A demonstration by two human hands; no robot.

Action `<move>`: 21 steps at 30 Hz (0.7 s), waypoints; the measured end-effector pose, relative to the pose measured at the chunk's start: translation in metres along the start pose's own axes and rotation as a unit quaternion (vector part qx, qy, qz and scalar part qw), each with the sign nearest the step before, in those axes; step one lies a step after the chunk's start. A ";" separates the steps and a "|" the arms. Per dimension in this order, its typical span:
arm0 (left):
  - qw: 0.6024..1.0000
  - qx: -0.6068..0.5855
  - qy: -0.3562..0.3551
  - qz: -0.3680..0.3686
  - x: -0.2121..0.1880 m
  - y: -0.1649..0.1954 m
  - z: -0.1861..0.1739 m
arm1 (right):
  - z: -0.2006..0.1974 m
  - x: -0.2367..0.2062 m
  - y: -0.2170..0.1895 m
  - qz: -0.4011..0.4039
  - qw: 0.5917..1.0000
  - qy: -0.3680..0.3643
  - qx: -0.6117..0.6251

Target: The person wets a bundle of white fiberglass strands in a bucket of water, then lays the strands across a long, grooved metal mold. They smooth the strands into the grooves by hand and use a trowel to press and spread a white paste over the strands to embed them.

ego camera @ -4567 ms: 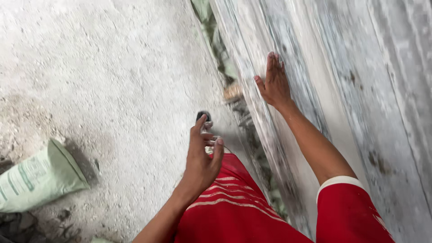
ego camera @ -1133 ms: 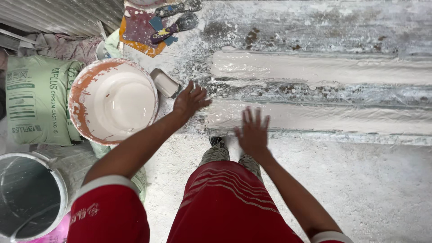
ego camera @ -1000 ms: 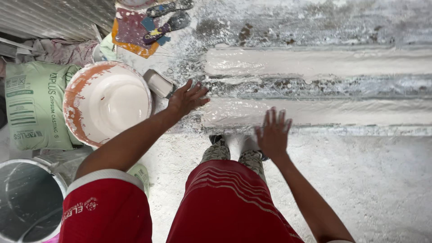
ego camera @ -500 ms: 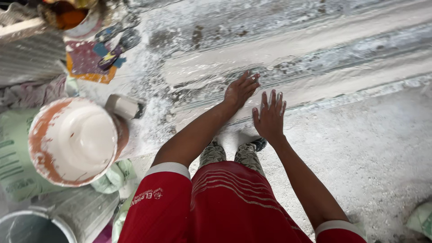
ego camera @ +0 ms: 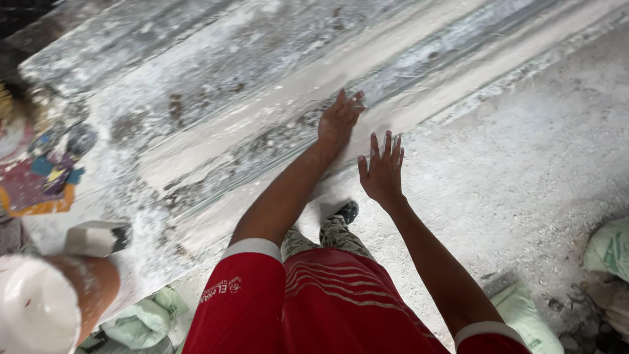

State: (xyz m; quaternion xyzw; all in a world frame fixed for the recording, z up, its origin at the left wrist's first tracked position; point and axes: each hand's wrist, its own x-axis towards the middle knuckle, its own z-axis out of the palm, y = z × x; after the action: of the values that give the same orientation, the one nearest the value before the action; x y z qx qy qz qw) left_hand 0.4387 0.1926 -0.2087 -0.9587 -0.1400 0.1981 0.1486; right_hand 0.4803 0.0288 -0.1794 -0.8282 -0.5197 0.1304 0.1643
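A: Start at the far left. What stands there?

B: A round tub [ego camera: 39,305] coated in white plaster, with a small whitened block [ego camera: 97,237] just above it and a paint-spattered board [ego camera: 40,177] further up. All of it sits well off to the left of the fingers, out of arm's reach as the person now stands.

A: And the left hand [ego camera: 339,118]?

B: It lies flat on the pale plaster strip [ego camera: 275,128], fingers spread a little and pointing up and to the right along the strip. It grips nothing. Palm-down like that, it looks to be feeling or smoothing the wet surface; that is my reading.

A: The right hand [ego camera: 381,172]?

B: Just beside the left one, lower and to its right, fingers splayed wide and empty. It hovers near the lower edge of the strip, where plaster meets the rough grey floor [ego camera: 524,164]; whether it touches, I cannot tell.

A: Beyond the fingers?

B: Green sacks [ego camera: 606,249] lie well apart at the right edge.
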 end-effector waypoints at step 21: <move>0.998 0.010 -0.001 0.062 0.313 0.084 -0.163 | -0.125 0.133 0.298 0.047 0.996 0.055 0.046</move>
State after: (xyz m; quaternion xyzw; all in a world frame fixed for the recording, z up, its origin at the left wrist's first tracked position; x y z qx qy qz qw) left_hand 0.8012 0.1803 -0.2006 -0.9638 -0.0786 0.2090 0.1458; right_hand 0.8291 0.0115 -0.1934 -0.8491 -0.4642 0.1158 0.2240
